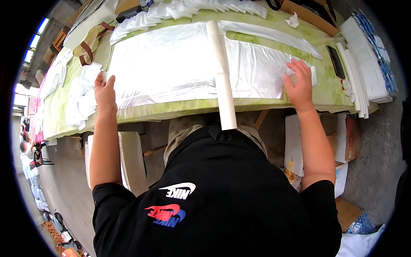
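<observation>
A pale cream tube (222, 64) lies lengthwise across the middle of a shiny clear plastic sheet (162, 60). Its near end sticks out past the table's front edge. At the sheet's left side is my left hand (105, 92), thumb and fingers apart, beside a heap of crumpled clear plastic (79, 98). Over the sheet's right end hovers my right hand (300, 85), fingers spread and curved, with nothing seen in it. Whether its fingertips touch the plastic I cannot tell. A long strip of the green cloth shows between two parts of the plastic at the far right.
A green patterned cloth (171, 109) covers the table. Folded clear bags (184, 8) line the far side. A phone (335, 62) and white tubes (353, 81) lie at the right, by a white foam box (364, 55). A strapped bag (92, 43) sits at the far left.
</observation>
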A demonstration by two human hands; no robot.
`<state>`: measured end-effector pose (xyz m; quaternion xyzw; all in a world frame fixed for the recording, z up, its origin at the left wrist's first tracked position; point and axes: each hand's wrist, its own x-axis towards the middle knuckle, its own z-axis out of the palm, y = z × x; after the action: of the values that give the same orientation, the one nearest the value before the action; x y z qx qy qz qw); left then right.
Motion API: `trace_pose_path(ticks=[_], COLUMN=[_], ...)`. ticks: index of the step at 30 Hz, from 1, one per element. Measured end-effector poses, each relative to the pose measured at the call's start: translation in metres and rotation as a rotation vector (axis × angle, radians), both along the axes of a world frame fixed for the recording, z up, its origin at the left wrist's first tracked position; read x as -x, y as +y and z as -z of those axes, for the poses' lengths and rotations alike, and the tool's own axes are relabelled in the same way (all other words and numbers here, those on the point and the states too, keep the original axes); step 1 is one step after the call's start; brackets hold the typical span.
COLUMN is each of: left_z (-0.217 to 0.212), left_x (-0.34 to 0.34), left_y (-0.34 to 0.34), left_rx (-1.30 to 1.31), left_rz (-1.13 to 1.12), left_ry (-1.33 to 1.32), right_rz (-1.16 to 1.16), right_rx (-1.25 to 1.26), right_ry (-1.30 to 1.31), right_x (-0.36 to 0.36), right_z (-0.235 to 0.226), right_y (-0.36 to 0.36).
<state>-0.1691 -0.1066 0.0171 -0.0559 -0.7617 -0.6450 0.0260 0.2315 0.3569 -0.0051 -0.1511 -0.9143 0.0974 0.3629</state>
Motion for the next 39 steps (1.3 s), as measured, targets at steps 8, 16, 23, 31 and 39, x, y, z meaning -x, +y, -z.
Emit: trace_pose_path(ticks=[8,16,23,31,39], left_z=[-0.033,-0.004,-0.007,0.010,0.013], left_x=[-0.116,-0.096,-0.128,-0.152,-0.157], left_y=[0.140,0.190,0.159,0.087,0.085], left_rx=[0.300,0.649,0.110,0.679,0.738], left_rz=[0.644,0.881,0.467,0.600,0.568], left_ry=[0.723,0.157,0.661,0.596,0.613], right_rz=[-0.510,-0.566,-0.657,-0.515,-0.309], right_rx=[0.705,0.525,0.463,0.413,0.187], right_ry=[-0.283,-0.280,-0.225,-0.062,-0.589], right_x=[0.004,0.050,0.061,0.084,0.086], right_z=[-0.046,-0.035,-0.027,-0.023,-0.045], right_y=[-0.163,-0.200,-0.203,-0.190,-0.172])
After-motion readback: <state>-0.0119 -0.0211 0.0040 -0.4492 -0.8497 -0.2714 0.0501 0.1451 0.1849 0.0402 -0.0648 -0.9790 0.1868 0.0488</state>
